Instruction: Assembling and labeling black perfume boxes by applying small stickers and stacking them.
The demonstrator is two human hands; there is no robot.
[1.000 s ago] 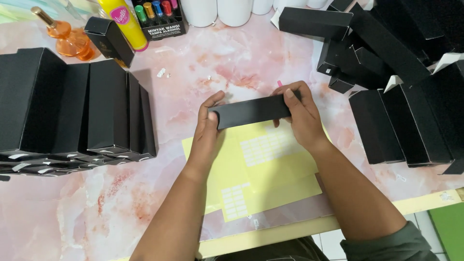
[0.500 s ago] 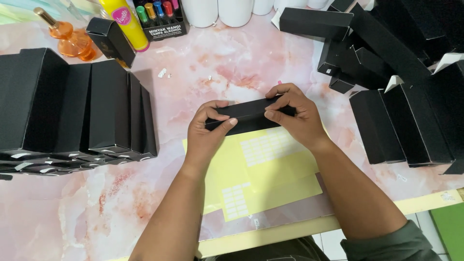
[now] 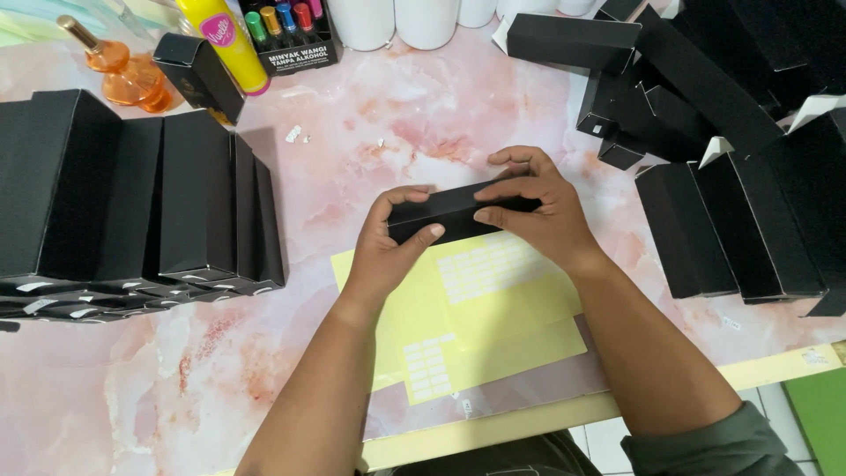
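Hands grip one black box (image 3: pixel 449 214) between them, held level just above the bench (image 3: pixel 370 141). My left hand (image 3: pixel 392 242) closes on its left end, thumb along the near face. My right hand (image 3: pixel 533 207) closes over its right end, fingers on top. Yellow label sheets (image 3: pixel 489 308) lie directly below. Standing black boxes (image 3: pixel 132 194) line the left; more black boxes (image 3: pixel 731 203) crowd the right. An orange bottle (image 3: pixel 119 70) stands far left.
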